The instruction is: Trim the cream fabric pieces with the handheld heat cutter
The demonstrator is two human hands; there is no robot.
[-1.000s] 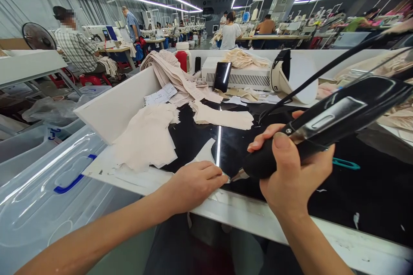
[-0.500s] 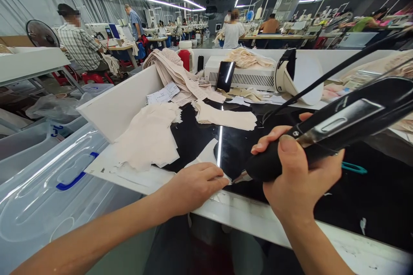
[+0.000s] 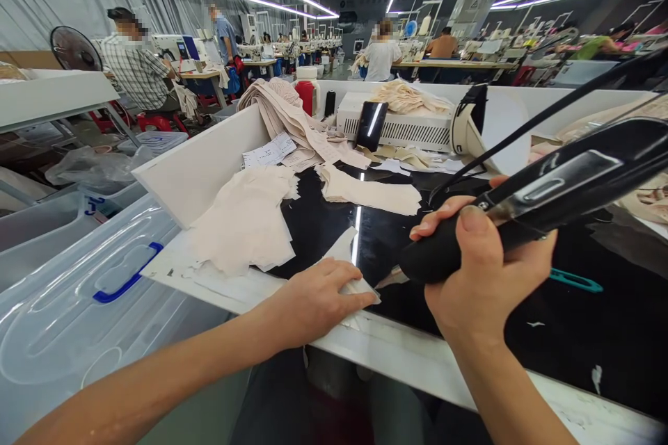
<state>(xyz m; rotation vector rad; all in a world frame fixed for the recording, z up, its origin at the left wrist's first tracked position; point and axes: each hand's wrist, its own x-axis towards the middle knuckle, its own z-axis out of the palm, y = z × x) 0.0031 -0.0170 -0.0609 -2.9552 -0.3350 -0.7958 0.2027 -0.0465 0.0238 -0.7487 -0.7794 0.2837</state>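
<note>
My right hand (image 3: 483, 271) is wrapped round a black corded hand tool (image 3: 527, 205) whose metal tip points down at the table's near edge. My left hand (image 3: 318, 299) lies flat, fingers stretched out, pressing a small pale fabric piece (image 3: 344, 254) onto the glossy black tabletop (image 3: 600, 320). The tool's tip sits just right of my left fingertips. A stack of cream fabric pieces (image 3: 245, 219) lies left of the hands, and another cream piece (image 3: 370, 193) lies further back.
A white partition (image 3: 201, 167) bounds the table on the left, with clear plastic bins (image 3: 78, 299) beyond it. A phone (image 3: 371, 125), a white box (image 3: 412, 128), paper slips (image 3: 268, 151) and draped fabric sit at the back. A teal clip (image 3: 574, 280) lies right. Other workers sit at distant sewing stations.
My left hand has slid slightly right along the fabric piece's edge. The tool stays at the same spot; the view has shifted a little.
</note>
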